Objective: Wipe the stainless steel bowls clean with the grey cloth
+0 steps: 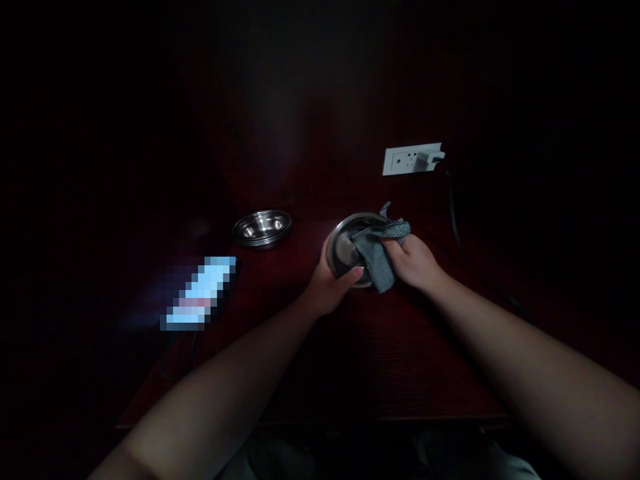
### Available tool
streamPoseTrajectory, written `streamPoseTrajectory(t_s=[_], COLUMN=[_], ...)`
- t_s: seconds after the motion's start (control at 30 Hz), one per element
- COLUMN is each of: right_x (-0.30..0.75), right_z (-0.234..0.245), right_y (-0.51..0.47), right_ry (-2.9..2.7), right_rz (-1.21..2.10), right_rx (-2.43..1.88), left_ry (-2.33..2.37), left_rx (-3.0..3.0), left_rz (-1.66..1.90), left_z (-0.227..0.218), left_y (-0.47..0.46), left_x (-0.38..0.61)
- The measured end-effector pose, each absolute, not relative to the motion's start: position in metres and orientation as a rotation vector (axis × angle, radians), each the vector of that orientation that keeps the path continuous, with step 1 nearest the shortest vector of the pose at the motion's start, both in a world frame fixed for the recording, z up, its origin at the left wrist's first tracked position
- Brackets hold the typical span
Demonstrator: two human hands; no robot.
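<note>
A shiny metal bowl (345, 250) is tilted toward me above the dark red table, gripped at its left and lower rim by my left hand (327, 287). The thumb of that hand lies over the rim, and its other fingers are hidden behind the bowl. My right hand (416, 261) is closed on a grey-green cloth (377, 263), which lies against the bowl's inside and right rim. Part of the cloth hangs below the rim. Further left, stacked metal bowls (263, 229) stand on the table.
A lit, blurred-out screen (203, 293) lies on the left, with a thin cable near it. On the back wall is a white socket panel (400, 161) holding a plug (431, 158); a dark cable (454, 213) hangs down to the right. The table's front edge (350, 421) runs close to me.
</note>
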State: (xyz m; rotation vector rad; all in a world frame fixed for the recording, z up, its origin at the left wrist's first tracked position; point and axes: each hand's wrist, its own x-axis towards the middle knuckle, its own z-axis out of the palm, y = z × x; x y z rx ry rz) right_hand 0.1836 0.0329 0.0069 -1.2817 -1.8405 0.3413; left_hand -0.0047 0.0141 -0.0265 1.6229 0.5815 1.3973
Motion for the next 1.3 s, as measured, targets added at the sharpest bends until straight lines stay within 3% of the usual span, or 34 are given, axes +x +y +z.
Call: streamPoseTrajectory(t_s=[0.53,1.3], right_x=[0.188,0.19], right_z=[0.009,0.004], right_y=[0.032,0.038], right_ry=[-1.975,-1.908], right_rz=[0.223,0.25], right_rx=[-1.409,-1.253], left_ry=[0.675,0.614], left_rx=[1.568,1.612], left_rz=[1.346,1.205], left_z=[-0.032,-0.028], left_y=[0.024,0.015], left_x=[-0.008,-0.006])
